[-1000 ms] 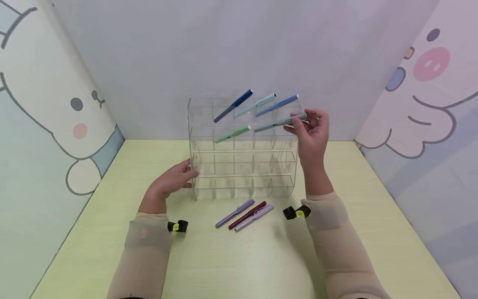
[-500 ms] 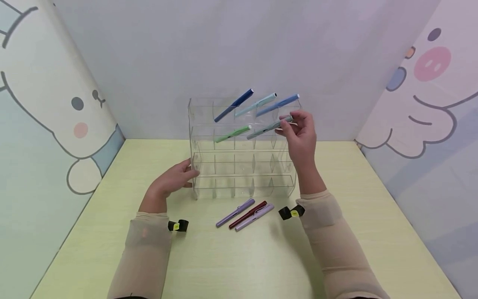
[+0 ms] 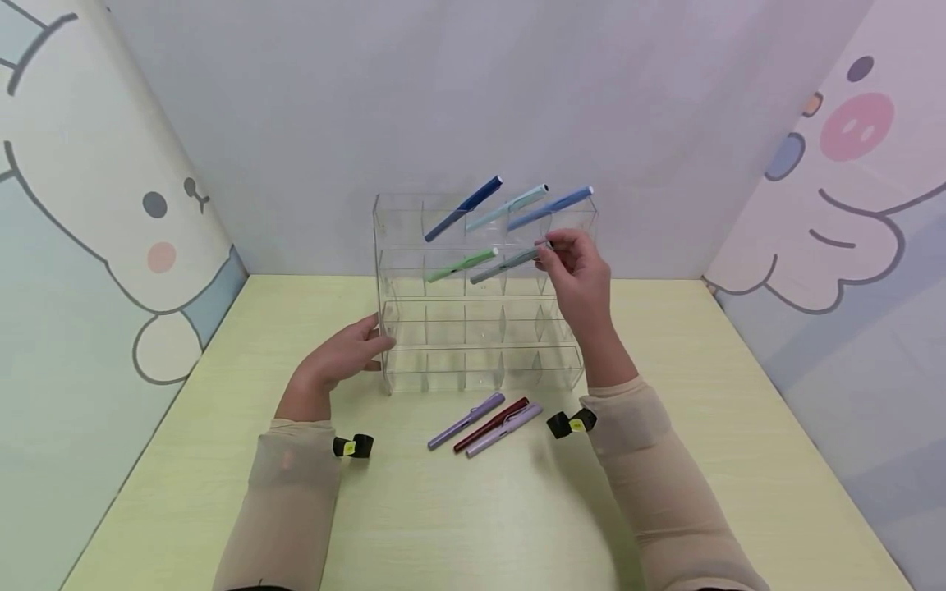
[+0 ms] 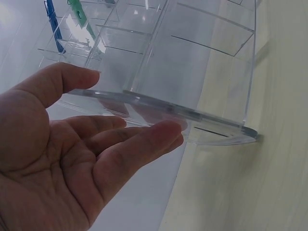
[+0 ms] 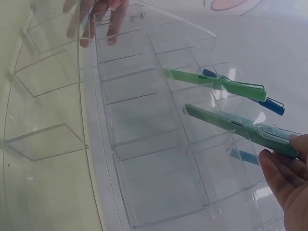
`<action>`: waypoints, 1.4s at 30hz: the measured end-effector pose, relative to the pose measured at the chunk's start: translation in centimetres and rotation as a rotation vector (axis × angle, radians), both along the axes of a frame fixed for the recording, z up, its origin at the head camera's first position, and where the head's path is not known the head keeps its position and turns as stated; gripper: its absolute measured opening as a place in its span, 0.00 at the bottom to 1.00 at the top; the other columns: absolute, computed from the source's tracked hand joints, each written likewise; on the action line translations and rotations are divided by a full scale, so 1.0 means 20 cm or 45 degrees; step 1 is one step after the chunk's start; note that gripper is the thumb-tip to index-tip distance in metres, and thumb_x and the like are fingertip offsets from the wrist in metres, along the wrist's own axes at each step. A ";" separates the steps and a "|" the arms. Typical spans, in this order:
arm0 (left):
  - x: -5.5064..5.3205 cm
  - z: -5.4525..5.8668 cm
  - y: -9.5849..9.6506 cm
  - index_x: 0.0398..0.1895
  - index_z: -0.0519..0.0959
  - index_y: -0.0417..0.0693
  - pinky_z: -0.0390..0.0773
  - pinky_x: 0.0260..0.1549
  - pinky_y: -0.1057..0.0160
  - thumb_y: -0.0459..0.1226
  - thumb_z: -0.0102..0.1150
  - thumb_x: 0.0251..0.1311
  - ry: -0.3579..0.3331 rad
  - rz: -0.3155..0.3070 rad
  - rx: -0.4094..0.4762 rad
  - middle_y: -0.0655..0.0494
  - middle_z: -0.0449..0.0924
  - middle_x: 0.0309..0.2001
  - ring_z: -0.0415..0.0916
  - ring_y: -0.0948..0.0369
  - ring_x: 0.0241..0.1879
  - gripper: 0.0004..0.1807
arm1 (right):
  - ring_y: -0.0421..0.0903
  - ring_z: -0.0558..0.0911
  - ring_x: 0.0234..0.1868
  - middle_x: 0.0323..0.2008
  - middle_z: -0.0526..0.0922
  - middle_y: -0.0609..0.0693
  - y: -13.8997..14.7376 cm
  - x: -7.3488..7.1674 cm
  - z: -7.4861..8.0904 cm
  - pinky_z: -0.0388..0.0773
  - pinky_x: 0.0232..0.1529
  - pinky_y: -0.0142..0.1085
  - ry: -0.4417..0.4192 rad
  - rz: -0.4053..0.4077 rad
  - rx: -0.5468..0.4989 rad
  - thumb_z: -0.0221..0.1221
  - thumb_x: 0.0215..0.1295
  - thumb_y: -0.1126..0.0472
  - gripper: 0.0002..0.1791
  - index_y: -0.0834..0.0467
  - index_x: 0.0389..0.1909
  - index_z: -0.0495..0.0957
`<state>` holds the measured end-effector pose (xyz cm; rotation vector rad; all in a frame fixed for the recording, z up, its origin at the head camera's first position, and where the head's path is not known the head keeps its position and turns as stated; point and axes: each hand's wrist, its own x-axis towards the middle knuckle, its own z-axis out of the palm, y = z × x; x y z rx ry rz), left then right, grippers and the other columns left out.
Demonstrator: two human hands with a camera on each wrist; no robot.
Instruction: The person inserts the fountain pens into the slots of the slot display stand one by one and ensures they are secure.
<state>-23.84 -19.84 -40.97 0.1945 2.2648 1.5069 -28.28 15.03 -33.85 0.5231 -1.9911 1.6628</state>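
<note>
In the head view, a clear tiered pen rack (image 3: pixel 480 349) stands upright on the table. My left hand (image 3: pixel 336 357) holds its left side panel, with the thumb on one face and the fingers on the other in the left wrist view. My right hand (image 3: pixel 580 279) pinches a grey-green pen (image 3: pixel 506 267) by its clip end. The pen's other end slants over the second tier, right of a light green pen (image 3: pixel 461 265). A dark blue pen (image 3: pixel 463 209), a pale mint pen (image 3: pixel 507 207) and a blue pen (image 3: pixel 550 209) lean in the top tier.
In front of the rack, a purple pen (image 3: pixel 466 421), a dark red pen (image 3: pixel 491 426) and a lilac pen (image 3: pixel 505 430) lie side by side on the pale wooden table (image 3: pixel 414 525). A plain wall (image 3: pixel 296 139) rises behind the rack, with cartoon-printed side panels flanking it.
My right hand has moved left and slightly down with the grey-green pen, bringing its far end close to the light green pen in the second tier. My left hand has kept its place.
</note>
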 end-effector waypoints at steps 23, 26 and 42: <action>0.00 0.00 0.01 0.79 0.45 0.60 0.72 0.63 0.44 0.44 0.47 0.73 0.003 -0.009 0.011 0.44 0.59 0.74 0.61 0.47 0.71 0.36 | 0.41 0.81 0.41 0.43 0.84 0.49 -0.02 0.01 0.00 0.78 0.42 0.29 -0.028 -0.163 0.328 0.60 0.69 0.52 0.16 0.58 0.49 0.78; 0.00 0.00 0.01 0.79 0.45 0.60 0.70 0.64 0.43 0.44 0.47 0.73 -0.002 -0.003 -0.001 0.44 0.59 0.74 0.61 0.47 0.71 0.36 | 0.42 0.81 0.42 0.44 0.84 0.49 -0.02 0.01 0.00 0.78 0.44 0.31 -0.023 -0.153 0.344 0.60 0.69 0.51 0.17 0.57 0.52 0.76; -0.01 -0.02 0.00 0.79 0.46 0.66 0.72 0.63 0.44 0.46 0.48 0.73 0.020 -0.026 0.004 0.47 0.57 0.75 0.61 0.47 0.71 0.36 | 0.47 0.77 0.62 0.66 0.71 0.48 0.07 0.08 0.03 0.77 0.59 0.33 0.070 0.064 0.262 0.60 0.68 0.63 0.33 0.54 0.72 0.58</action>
